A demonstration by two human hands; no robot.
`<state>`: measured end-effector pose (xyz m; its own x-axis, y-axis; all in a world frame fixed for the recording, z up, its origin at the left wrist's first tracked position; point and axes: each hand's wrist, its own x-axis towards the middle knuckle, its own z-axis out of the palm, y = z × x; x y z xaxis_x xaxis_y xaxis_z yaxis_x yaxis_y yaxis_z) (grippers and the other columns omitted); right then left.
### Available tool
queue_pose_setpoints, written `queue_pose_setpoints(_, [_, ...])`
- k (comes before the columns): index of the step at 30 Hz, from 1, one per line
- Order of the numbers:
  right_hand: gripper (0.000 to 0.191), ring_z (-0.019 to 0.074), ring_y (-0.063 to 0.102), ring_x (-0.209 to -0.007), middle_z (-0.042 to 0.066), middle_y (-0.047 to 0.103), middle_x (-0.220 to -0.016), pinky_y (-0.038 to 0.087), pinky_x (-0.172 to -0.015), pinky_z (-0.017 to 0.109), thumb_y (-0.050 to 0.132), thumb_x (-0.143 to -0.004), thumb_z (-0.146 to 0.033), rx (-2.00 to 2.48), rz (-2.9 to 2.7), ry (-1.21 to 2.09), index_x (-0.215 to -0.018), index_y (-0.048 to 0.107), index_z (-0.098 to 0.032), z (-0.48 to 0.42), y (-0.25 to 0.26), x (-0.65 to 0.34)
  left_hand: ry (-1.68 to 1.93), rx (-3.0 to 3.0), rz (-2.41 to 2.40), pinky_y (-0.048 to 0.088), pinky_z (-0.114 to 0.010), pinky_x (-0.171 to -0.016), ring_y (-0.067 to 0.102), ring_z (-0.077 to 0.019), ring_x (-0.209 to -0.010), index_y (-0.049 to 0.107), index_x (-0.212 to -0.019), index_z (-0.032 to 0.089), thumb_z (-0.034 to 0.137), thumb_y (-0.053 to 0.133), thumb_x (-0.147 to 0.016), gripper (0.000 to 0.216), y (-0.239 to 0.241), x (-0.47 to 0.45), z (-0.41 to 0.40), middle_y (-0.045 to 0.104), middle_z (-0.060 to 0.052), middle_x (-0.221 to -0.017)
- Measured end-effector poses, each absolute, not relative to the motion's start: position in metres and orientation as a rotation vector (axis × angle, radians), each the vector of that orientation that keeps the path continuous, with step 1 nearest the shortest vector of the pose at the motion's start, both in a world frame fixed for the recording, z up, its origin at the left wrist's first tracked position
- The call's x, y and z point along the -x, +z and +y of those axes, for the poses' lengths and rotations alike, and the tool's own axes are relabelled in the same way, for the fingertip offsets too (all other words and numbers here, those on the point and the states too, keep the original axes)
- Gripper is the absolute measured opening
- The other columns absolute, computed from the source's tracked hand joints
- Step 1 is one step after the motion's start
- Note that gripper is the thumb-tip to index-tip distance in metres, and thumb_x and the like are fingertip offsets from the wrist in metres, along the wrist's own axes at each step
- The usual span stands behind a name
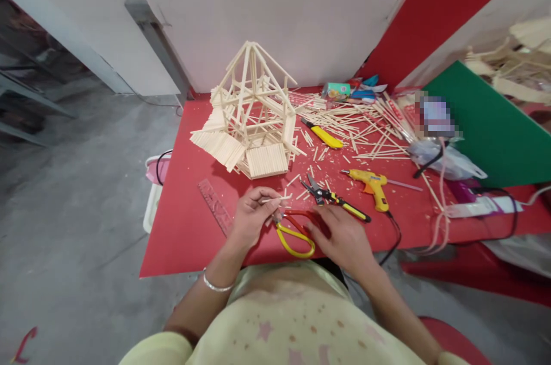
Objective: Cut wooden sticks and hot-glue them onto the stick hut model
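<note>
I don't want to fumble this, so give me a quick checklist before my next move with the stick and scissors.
1. Stick in hand: ok, the left hand pinches the stick.
2. Scissors in reach: ok, the right hand touches the handles of the scissors.
3. Fingers through the handles: cannot tell, the hand covers that part.
4. Glue gun away from both hands: ok, it lies apart, further back on the right.
5. Model out of the way: ok, it stands behind the hands.
</note>
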<state>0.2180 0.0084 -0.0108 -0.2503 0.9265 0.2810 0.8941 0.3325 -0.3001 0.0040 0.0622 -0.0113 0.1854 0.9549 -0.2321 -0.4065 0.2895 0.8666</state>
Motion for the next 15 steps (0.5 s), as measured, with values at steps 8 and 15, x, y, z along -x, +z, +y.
queue_pose_setpoints(8, [0.054, 0.0262, 0.061, -0.098, 0.017, 0.067, -0.108, 0.048, -0.083, 0.035, 0.055, -0.087, -0.016, 1.72, -2.588, 0.27, -0.141, 0.053, -0.016, 0.007, -0.042, -0.18, 1.152, -0.674, 0.908, 0.035, -0.016, -0.042, 0.059, -0.008, -0.051, 0.073, -0.094, 0.014, 0.035, 0.079, -0.079, 0.026, -0.02, -0.005, 0.053, 0.071, -0.004, -0.072])
queue_pose_setpoints(15, [0.063, 0.0281, 0.062, -0.1, 0.011, 0.07, -0.107, 0.049, -0.083, 0.037, 0.058, -0.089, -0.035, 1.716, -2.391, 0.409, -0.149, 0.043, -0.023, -0.004, -0.052, -0.21, 1.233, -0.54, 0.931, 0.031, -0.014, -0.038, 0.052, -0.0049, -0.047, 0.072, -0.085, 0.014, 0.036, 0.084, -0.073, 0.028, -0.004, 0.006, 0.041, 0.065, 0.0, -0.066])
